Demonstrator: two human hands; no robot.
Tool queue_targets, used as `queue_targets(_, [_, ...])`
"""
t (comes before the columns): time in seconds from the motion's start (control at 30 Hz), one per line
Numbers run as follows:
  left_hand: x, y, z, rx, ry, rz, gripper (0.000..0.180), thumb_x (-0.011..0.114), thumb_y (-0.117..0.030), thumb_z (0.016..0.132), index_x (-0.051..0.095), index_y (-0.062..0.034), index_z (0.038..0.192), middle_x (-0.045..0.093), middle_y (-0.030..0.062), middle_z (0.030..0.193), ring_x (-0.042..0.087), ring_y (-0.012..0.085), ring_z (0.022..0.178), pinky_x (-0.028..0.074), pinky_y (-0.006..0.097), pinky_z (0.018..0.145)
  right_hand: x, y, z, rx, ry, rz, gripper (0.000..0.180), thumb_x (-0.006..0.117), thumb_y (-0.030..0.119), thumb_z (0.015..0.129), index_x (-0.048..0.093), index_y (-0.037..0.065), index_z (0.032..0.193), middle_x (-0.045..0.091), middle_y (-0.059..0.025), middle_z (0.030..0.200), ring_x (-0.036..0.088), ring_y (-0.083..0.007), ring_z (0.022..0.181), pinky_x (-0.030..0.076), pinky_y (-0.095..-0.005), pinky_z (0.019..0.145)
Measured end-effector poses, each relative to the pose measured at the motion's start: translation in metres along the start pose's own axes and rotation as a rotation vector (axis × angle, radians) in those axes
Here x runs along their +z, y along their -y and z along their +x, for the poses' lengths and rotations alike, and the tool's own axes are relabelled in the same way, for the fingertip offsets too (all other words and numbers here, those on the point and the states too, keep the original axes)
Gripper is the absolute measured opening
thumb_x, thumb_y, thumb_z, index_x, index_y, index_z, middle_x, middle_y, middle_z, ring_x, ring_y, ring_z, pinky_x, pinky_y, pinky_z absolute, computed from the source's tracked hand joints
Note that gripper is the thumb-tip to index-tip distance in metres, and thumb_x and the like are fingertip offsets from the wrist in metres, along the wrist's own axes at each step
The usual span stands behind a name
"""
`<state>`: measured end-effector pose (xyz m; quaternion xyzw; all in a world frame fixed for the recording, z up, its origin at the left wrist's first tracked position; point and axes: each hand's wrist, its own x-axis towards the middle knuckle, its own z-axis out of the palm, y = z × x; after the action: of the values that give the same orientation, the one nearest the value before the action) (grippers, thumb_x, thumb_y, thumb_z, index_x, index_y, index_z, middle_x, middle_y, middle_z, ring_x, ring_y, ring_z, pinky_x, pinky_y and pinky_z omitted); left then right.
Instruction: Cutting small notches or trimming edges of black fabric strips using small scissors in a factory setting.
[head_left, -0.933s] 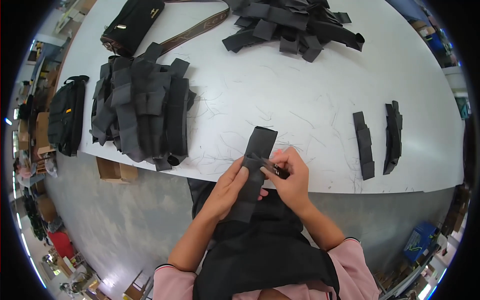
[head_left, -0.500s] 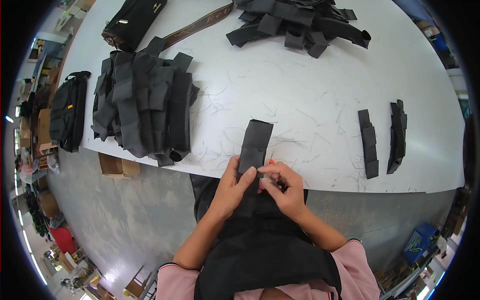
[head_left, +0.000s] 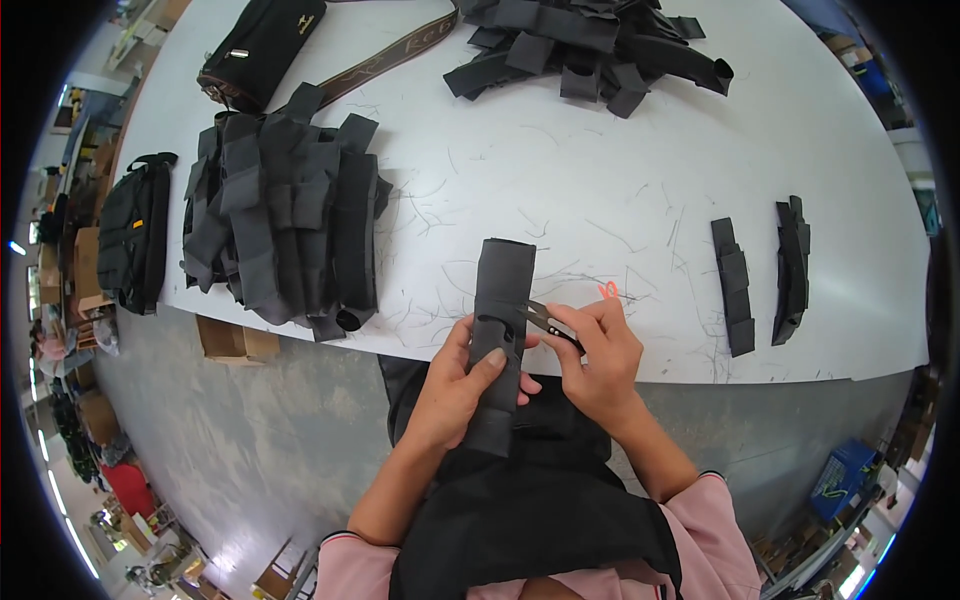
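A long black fabric strip (head_left: 503, 275) with stitched folds hangs over the table's near edge. My left hand (head_left: 463, 385) grips it around the middle, thumb pressed on its face. Closed around small dark thread snips (head_left: 552, 328), my right hand (head_left: 603, 362) is just right of the strip. The blades' tips meet or nearly meet the strip's right edge. At the left lies a thick stack of similar black strips (head_left: 285, 215). Two separate groups of strips, one flat (head_left: 734, 290) and one on its side (head_left: 792, 272), lie to the right.
A heap of black strips (head_left: 580, 45) occupies the far part of the white table (head_left: 580, 180). Cut thread ends litter the tabletop, with an orange mark (head_left: 609, 290) near my right hand. A black bag (head_left: 262, 52) and a backpack (head_left: 137, 232) are at left; a cardboard box (head_left: 235, 340) stands below the edge.
My right hand has moved right and turned, bringing the thread snips into sight beside the strip. The strip sits lower in my left hand, with more of its lower end showing.
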<state>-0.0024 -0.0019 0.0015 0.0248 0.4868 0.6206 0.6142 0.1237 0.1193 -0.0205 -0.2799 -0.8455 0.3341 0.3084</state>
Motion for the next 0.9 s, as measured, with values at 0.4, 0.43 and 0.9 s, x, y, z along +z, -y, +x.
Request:
queue_targets(0.4, [0.002, 0.003, -0.001, 0.043, -0.028, 0.007, 0.046, 0.05, -0.008, 0.094, 0.028, -0.002, 0.133, 0.057, 0.0203, 0.114, 0.066, 0.0251, 0.076, 0.055, 0.032, 0.066, 0.003, 0.002, -0.004, 0.0, -0.087, 0.022, 0.031, 0.072, -0.001, 0.064, 0.066, 0.005, 0.094, 0.05, -0.0053, 0.071, 0.051, -0.0197, 0.055, 0.039, -0.0301, 0.049])
queue_targets(0.43, [0.003, 0.003, -0.001, 0.047, -0.03, 0.008, 0.046, 0.05, -0.008, 0.094, 0.028, -0.002, 0.133, 0.057, 0.0203, 0.114, 0.066, 0.0251, 0.076, 0.055, 0.032, 0.066, 0.005, -0.002, -0.003, -0.011, -0.061, 0.031, 0.03, 0.072, -0.001, 0.065, 0.066, 0.005, 0.094, 0.05, -0.0049, 0.072, 0.05, -0.0192, 0.055, 0.039, -0.0302, 0.05])
queue_targets(0.9, [0.003, 0.006, -0.001, 0.026, -0.037, 0.236, 0.053, 0.048, -0.005, 0.093, 0.019, -0.0004, 0.137, 0.058, 0.0127, 0.101, 0.064, 0.0161, 0.075, 0.052, 0.027, 0.064, 0.015, 0.001, 0.007, -0.183, 0.031, -0.059, 0.038, 0.069, -0.003, 0.06, 0.065, 0.006, 0.097, 0.052, -0.0035, 0.074, 0.05, -0.0179, 0.056, 0.038, -0.0292, 0.049])
